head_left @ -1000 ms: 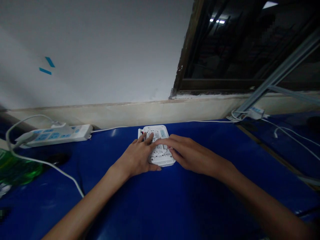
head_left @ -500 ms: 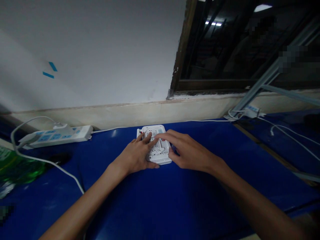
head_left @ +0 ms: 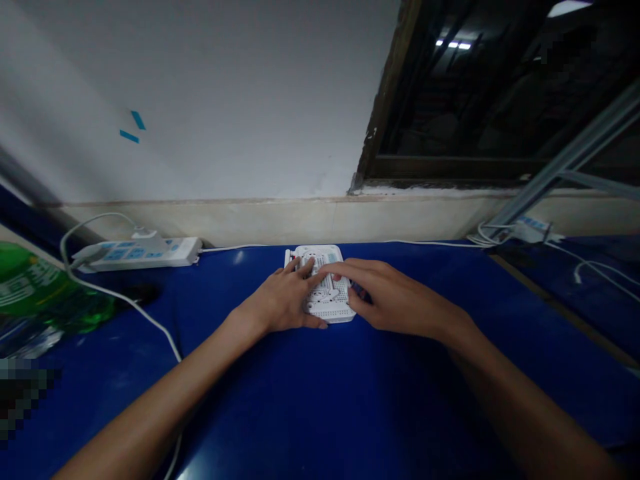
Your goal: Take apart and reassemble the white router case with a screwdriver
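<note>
White device (head_left: 331, 309) near table's back edge (head_left: 425, 249)

"Where's the left hand (head_left: 285, 299)?"
"Palm down on the left of the white device (head_left: 334, 309), fingers spread."
"And the right hand (head_left: 387, 293)?"
"At its right edge, index finger extended across it."

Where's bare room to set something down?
Widest: the blue tabletop between the left forearm and right forearm, nearer than the white device. Another: right of the right hand, toward the brown strip. Crowded: the left, with the power strip and green bottle, and the device, under the left hand.
</note>
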Available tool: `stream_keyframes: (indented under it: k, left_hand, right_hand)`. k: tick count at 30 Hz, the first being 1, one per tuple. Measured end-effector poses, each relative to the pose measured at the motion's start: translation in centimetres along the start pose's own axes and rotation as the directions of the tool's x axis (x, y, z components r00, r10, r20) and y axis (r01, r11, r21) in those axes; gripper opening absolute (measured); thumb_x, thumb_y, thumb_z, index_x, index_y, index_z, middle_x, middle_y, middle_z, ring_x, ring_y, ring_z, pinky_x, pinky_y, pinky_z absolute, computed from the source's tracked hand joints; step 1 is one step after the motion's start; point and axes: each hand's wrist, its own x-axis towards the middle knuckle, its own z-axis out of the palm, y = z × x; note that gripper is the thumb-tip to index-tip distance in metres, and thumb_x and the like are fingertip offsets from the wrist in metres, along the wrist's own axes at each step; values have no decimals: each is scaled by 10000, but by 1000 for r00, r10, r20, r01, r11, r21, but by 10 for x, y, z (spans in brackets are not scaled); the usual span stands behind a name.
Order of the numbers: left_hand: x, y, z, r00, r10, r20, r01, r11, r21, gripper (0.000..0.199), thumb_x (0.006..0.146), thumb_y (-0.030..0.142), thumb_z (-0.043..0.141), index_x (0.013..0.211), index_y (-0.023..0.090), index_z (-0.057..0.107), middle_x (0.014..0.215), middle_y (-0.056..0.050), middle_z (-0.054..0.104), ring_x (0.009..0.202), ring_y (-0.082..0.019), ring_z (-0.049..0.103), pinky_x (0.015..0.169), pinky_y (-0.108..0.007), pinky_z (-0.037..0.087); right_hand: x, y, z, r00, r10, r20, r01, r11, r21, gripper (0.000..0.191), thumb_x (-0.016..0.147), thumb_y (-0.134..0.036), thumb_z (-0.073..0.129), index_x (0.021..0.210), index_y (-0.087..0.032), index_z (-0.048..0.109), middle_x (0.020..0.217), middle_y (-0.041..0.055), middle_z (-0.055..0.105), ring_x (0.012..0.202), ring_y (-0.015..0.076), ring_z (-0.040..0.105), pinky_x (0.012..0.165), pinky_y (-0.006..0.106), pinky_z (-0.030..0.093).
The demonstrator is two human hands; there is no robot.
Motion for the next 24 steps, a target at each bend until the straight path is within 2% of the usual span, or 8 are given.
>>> stream_keyframes:
  k: [2,5,8,12,15,18,21,24]
  left_hand:
    - [0,0,0,1000,-10,10,10,1000,-7,1064,726,707,704,1560,282,197,1631,-137,154,1478,-432,172,1159,-565,291]
    - [1,0,-2,1000,-23,18,23,1000,-17,1050,731,713,693,1559,298,199,1629,-131,163,1483,-421,164,1163,-563,283]
    - [1,1,-3,999,-30,17,31,999,-10,1071,718,726,697,1561,308,185,1631,-126,159,1480,-428,168,1158,-566,287]
    - [2,1,-3,1000,-21,13,21,1000,12,1096,709,712,713,1565,292,173,1625,-131,184,1474,-425,199,1162,-549,293]
    - [2,0,-2,1000,-30,9,30,999,23,1094,701,730,701,1562,281,196,1625,-114,199,1469,-428,210,1162,-546,298]
    - [3,-2,0,1000,-20,2,20,1000,22,1090,702,732,699,1561,320,171,1629,-107,189,1467,-427,220,1143,-552,323]
    - [4,-2,1,1000,-7,-3,7,1000,21,1097,703,724,709,1562,348,139,1628,-122,182,1469,-420,224,1140,-557,322]
    - [4,-2,0,1000,-13,3,13,1000,25,1109,701,717,715,1566,310,152,1628,-128,177,1470,-422,218,1156,-558,300]
  right_hand:
    - [0,-1,-2,1000,24,17,-23,999,-26,504,864,-98,529,1328,-285,584,1180,23,710,1040,184,648,885,303,453]
    - [3,2,-2,997,72,22,-70,993,-93,259,947,-264,543,1147,-247,706,966,36,762,837,184,684,739,287,444]
    - [6,9,1,998,60,34,-56,993,-100,267,991,-301,495,1038,-219,746,984,54,773,848,192,699,751,289,445]
    - [4,16,1,1000,8,-12,-8,1000,-5,419,936,-135,493,1312,-271,621,1197,41,720,1023,192,671,897,312,464]
    - [3,16,-3,1000,-11,-7,11,999,40,633,843,-73,537,1439,-284,493,1239,43,686,958,169,665,865,311,489]
    - [6,17,-4,1000,-16,11,16,1000,26,506,885,-157,572,1371,-297,567,1188,25,712,889,158,674,822,295,487]
    - [10,19,-2,999,-25,32,25,1000,4,330,970,-263,530,1275,-303,650,1123,11,745,951,171,686,859,298,467]
    - [9,21,-2,999,-49,21,49,999,10,414,956,-181,512,1348,-290,591,1208,25,712,1062,178,660,926,310,457]
